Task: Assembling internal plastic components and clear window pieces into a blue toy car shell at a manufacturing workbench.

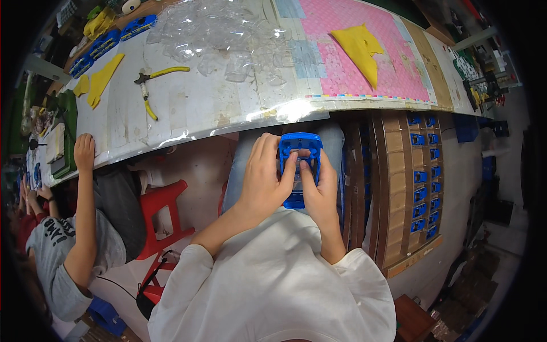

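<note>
Grasped in left hand (pixel 263 168) and right hand (pixel 322 188), by opposite long sides: blue car shell (pixel 301 137), above the lap (pixel 333 139), near side of white table (pixel 194 114). Pressed inside, apparently on a clear insert (pixel 297 178): 2 thumbs (pixel 289 171). Advisable: press evenly, support both walls, check seating at near and far ends. Avoid forcing 1 corner, for likely risk of cracking. Noted far left on table: pliers (pixel 170 71).
</note>
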Available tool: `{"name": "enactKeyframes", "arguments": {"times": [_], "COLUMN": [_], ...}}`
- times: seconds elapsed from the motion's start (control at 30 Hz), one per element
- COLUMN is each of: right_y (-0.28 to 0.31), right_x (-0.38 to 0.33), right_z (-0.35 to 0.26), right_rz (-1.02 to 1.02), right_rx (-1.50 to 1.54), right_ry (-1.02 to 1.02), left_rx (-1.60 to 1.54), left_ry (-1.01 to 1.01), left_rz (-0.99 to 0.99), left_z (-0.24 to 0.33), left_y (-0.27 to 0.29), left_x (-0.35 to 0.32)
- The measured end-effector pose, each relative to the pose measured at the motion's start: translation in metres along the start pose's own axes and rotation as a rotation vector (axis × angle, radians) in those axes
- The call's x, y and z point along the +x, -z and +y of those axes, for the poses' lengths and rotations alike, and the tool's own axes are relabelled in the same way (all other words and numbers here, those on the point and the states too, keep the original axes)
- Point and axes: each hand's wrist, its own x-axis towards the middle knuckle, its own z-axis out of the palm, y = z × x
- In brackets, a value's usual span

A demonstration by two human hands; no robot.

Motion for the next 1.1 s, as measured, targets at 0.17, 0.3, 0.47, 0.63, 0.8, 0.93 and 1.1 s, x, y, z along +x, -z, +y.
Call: {"name": "enactKeyframes", "arguments": {"times": [0.17, 0.3, 0.47, 0.63, 0.8, 0.93, 1.1], "right_y": [-0.002, -0.002, -0.005, -0.008, -0.009, -0.010, -0.002], "right_x": [0.001, 0.001, 0.002, 0.002, 0.002, 0.003, -0.002], "right_z": [0.004, 0.004, 0.005, 0.001, -0.001, -0.003, 0.004], "right_rz": [0.014, 0.037, 0.031, 0.057, 0.059, 0.037, -0.104], "right_rx": [-0.008, -0.020, 0.002, -0.019, -0.052, -0.046, 0.069], "right_ry": [0.023, 0.048, 0.034, 0.041, 0.051, 0.029, -0.007], "left_rx": [-0.050, -0.143, -0.194, -0.400, -0.341, -0.362, -0.175], "left_ry": [0.020, 0.079, 0.087, 0.140, 0.120, 0.124, 0.069], "left_rz": [0.003, -0.026, -0.022, -0.051, -0.067, -0.023, 0.119], "left_z": [0.000, 0.000, -0.005, -0.007, -0.005, -0.012, -0.010], "left_y": [-0.002, -0.002, -0.005, -0.006, -0.003, -0.006, 0.002], "left_x": [0.000, -0.002, -0.002, -0.001, 0.000, -0.001, 0.004]}}
